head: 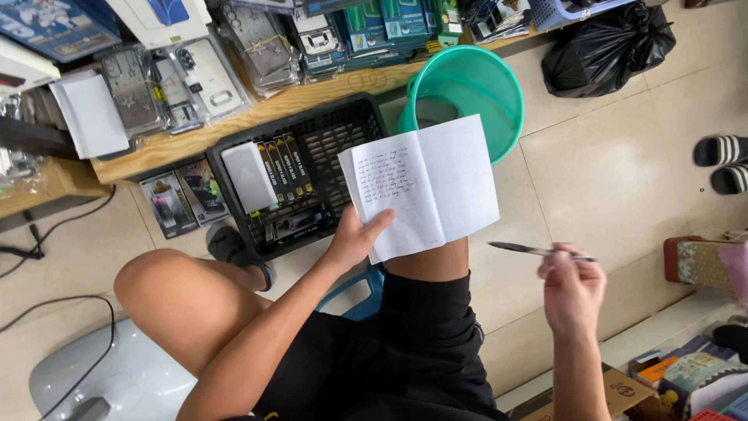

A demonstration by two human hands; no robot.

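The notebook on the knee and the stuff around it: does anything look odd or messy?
Nothing is spilled or broken. The open notebook rests on the knee, steadied by the left hand; the right hand holds a pen clear of the page.

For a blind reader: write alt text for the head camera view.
A seated person's left hand holds an open notebook with handwriting on its left page, propped on a knee, while the right hand holds a pen beside it. Beyond are a black crate of boxed goods and a green bucket.
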